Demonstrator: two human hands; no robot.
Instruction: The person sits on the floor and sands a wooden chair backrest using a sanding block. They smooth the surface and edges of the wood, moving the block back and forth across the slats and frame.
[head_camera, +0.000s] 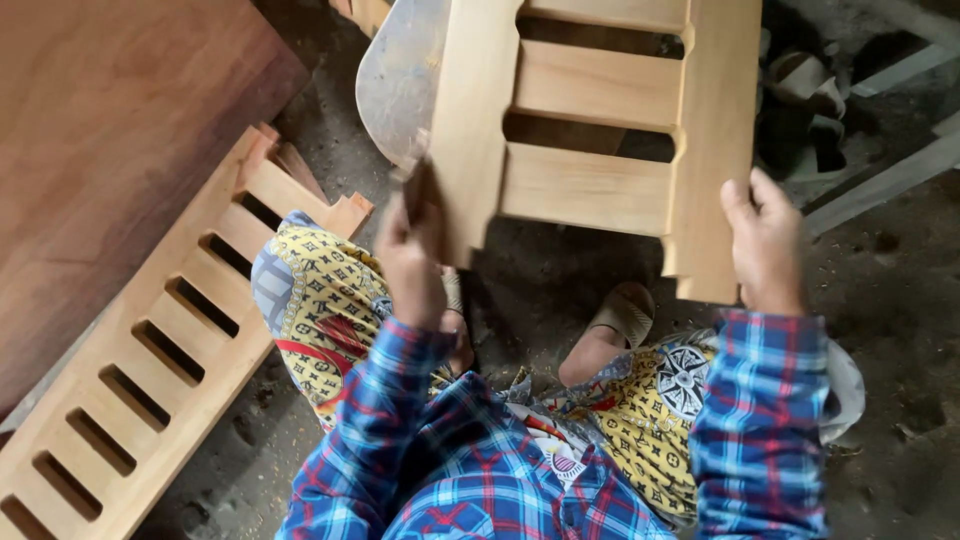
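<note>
A pale wooden slatted frame (590, 120) with two side rails and several cross slats is held up in front of me. My left hand (412, 262) grips a worn folded piece of brown sandpaper against the lower end of the frame's left rail. The frame's right rail near its bottom corner is grasped by my right hand (768, 245). Both arms wear blue plaid sleeves. My knees in yellow patterned cloth and my sandalled feet (622, 315) show below the frame.
A longer slatted wooden frame (165, 345) lies on the dirt floor at the left, beside a large reddish-brown board (110, 150). A rounded grey metal sheet (400, 80) stands behind the held frame. Grey strips and scraps lie at the upper right (880, 170).
</note>
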